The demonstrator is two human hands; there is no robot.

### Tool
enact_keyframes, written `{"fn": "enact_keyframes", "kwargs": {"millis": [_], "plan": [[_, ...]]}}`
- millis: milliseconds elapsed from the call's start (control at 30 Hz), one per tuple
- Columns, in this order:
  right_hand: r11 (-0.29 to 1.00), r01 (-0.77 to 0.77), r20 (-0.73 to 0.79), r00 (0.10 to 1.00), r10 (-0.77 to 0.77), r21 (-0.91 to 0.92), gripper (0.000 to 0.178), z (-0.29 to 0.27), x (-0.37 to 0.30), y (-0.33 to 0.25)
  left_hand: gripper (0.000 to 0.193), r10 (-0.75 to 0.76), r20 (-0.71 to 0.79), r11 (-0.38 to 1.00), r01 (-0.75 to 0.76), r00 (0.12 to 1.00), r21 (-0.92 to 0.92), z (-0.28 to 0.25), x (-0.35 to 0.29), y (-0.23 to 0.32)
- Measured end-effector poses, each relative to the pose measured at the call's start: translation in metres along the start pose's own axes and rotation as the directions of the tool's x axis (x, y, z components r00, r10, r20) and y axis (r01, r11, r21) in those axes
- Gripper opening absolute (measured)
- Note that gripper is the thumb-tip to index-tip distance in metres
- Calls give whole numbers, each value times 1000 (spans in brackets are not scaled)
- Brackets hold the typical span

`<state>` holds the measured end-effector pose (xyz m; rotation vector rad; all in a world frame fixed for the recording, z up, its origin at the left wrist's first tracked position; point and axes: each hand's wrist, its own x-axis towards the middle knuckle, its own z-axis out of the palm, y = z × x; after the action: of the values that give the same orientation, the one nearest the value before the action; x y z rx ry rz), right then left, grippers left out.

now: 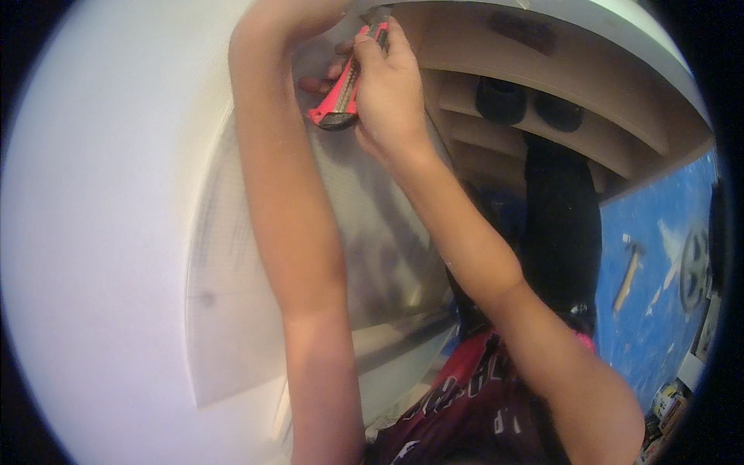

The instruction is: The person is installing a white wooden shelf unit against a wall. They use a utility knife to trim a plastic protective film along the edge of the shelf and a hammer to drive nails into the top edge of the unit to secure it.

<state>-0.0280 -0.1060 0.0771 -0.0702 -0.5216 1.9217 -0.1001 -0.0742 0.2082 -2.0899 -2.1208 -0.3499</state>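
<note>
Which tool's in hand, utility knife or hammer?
The red utility knife, gripped in the right hand; the wooden-handled hammer lies apart, on the blue surface.

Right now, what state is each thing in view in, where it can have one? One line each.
Red utility knife: held; blade extension unclear.
Right hand: closed around the knife.
Translucent panel: partly covered by the left arm.
Hammer: lying on the blue floor, not held.
Blue floor: marked with pale patches.
</note>
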Motion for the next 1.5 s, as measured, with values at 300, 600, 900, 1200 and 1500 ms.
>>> {"fn": "enact_keyframes", "kwargs": {"millis": [300, 600, 900, 1200, 1500], "plan": [[984, -178, 86, 980, 180, -32, 31, -13, 1, -13, 41, -10, -32, 999, 11, 999, 49, -9, -11, 13], [820, -269, -80, 961, 267, -504, 56, -134, -53, -128, 31, -590, -91, 237, 65, 802, -969, 88, -48, 82], [577, -316, -181, 943, 280, -754, 60, -211, -118, -257, 38, -747, 117, -664, -721, 655, -198, 161, 2, 72], [484, -330, -305, 943, 133, -810, 62, -236, -128, -287, 21, -805, 66, -593, -793, 590, -142, 179, 9, 68], [439, -342, -280, 939, 201, -831, 55, -249, -125, -302, 80, -673, -439, -550, -799, 596, -243, 164, -16, 79]]}}
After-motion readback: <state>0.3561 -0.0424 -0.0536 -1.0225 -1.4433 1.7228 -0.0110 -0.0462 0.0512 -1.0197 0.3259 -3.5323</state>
